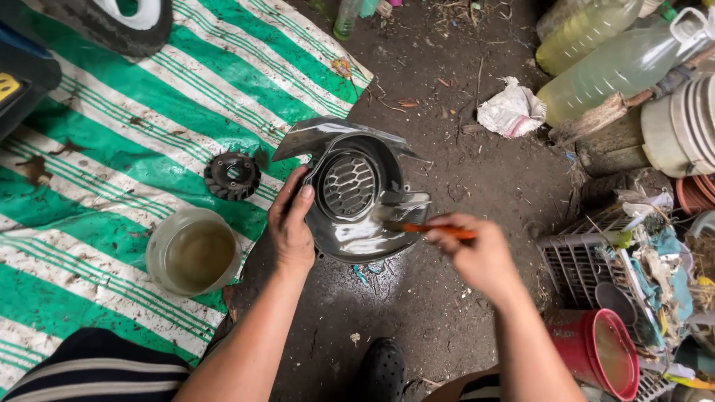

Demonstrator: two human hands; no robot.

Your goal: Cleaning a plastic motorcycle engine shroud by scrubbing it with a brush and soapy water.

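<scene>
My left hand grips the left rim of a wet, shiny black fan cover with a honeycomb grille in its middle, holding it above the dirt ground. My right hand holds an orange-handled brush whose tip rests on the cover's lower right side. A black finned fan wheel lies on the green and white striped tarp to the left. Near it stands a cut plastic container filled with murky yellowish liquid.
Large plastic bottles of pale liquid lie at the top right, beside a crumpled white bag. A grey crate, a red bucket and assorted clutter crowd the right edge. A tyre sits top left. My black shoe is below.
</scene>
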